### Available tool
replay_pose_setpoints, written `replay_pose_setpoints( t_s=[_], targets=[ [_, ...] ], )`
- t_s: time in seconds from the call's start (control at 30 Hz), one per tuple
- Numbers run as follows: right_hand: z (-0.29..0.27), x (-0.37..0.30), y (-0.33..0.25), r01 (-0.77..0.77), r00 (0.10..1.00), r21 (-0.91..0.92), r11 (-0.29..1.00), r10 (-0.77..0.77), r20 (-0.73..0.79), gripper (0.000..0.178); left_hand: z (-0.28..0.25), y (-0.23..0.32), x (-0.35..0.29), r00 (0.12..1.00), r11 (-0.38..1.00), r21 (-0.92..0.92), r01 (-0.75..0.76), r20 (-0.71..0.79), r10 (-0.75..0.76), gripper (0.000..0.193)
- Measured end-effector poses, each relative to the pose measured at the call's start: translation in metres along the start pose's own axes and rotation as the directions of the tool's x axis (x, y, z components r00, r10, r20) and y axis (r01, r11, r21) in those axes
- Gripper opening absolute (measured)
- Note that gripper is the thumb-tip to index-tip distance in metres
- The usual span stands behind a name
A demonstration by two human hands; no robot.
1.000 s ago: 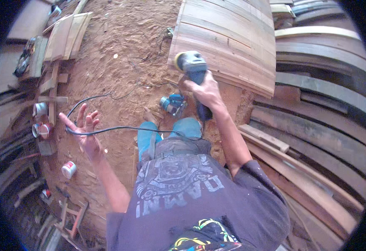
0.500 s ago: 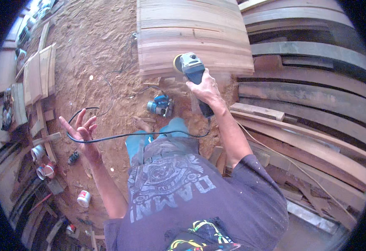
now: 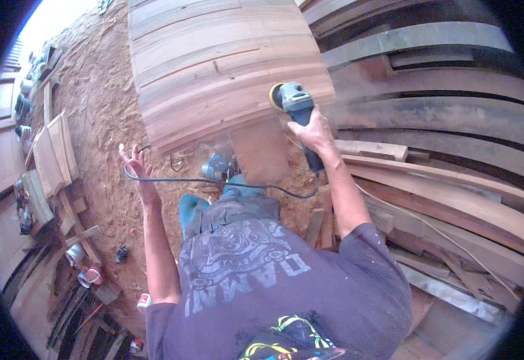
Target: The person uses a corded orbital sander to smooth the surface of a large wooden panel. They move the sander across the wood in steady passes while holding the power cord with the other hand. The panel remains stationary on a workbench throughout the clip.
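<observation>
My right hand (image 3: 315,132) grips the body of an angle grinder (image 3: 301,105) with a yellow-edged disc (image 3: 275,96). The disc is at the right part of a wide wooden panel (image 3: 214,78) made of joined planks, near its close edge; whether it touches cannot be told. From the grinder's rear end runs a dark power cord (image 3: 232,181), which loops round my raised left hand (image 3: 141,171). That hand's fingers are apart, with the cord lying across it rather than clenched. Below the panel's near edge sits a blue power tool (image 3: 216,167), partly hidden.
Stacked boards (image 3: 436,156) fill the right side, with a thin pale cable (image 3: 418,222) across them. Sawdust covers the ground (image 3: 103,102). At left lie wood pieces (image 3: 52,156), tins (image 3: 75,255) and a white container (image 3: 144,302). A board (image 3: 261,150) juts from under the panel.
The view has swung, so the panel shows further left and lower. The grinder is now further in over the panel from its right side. My left hand has risen slightly, its fingers less spread.
</observation>
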State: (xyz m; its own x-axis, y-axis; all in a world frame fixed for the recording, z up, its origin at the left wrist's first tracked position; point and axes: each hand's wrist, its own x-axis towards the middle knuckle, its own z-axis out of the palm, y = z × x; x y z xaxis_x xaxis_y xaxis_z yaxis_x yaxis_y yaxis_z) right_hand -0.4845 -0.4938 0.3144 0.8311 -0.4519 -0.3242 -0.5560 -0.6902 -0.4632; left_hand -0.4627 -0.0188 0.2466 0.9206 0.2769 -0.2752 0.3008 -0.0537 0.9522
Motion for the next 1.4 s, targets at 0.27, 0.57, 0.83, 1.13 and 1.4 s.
replay_pose_setpoints(
  t_s=[0.27, 0.57, 0.83, 1.13, 1.4],
  targets=[
    [-0.066, 0.016, 0.049, 0.019, 0.983, 0.062, 0.998, -0.008, -0.184, 0.074, 0.015, 0.009, 0.015, 0.998, 0.999, 0.008, -0.052, 0.017, 0.052, 0.098],
    [-0.063, -0.026, 0.041, -0.022, 0.996, 0.558, 0.830, 0.065, -0.057, 0.034, -0.030, -0.032, 0.023, 0.999, 0.967, -0.253, 0.036, 0.015, -0.034, 0.086],
    [0.084, -0.134, -0.142, 0.229, 0.904, 0.228, 0.946, -0.294, 0.310, 0.077, -0.071, -0.004, -0.014, 0.955, 0.888, -0.369, 0.275, 0.215, -0.206, 0.124],
    [0.088, -0.130, -0.148, 0.253, 0.926, 0.042, 0.967, -0.254, 0.280, 0.067, -0.042, 0.006, -0.027, 0.918, 0.902, -0.305, 0.306, 0.346, -0.195, 0.127],
    [0.024, -0.104, -0.086, 0.083, 0.993, 0.000, 0.997, -0.082, 0.088, 0.077, -0.022, 0.000, -0.016, 0.885, 0.929, -0.181, 0.323, 0.406, -0.228, 0.126]
  ],
)
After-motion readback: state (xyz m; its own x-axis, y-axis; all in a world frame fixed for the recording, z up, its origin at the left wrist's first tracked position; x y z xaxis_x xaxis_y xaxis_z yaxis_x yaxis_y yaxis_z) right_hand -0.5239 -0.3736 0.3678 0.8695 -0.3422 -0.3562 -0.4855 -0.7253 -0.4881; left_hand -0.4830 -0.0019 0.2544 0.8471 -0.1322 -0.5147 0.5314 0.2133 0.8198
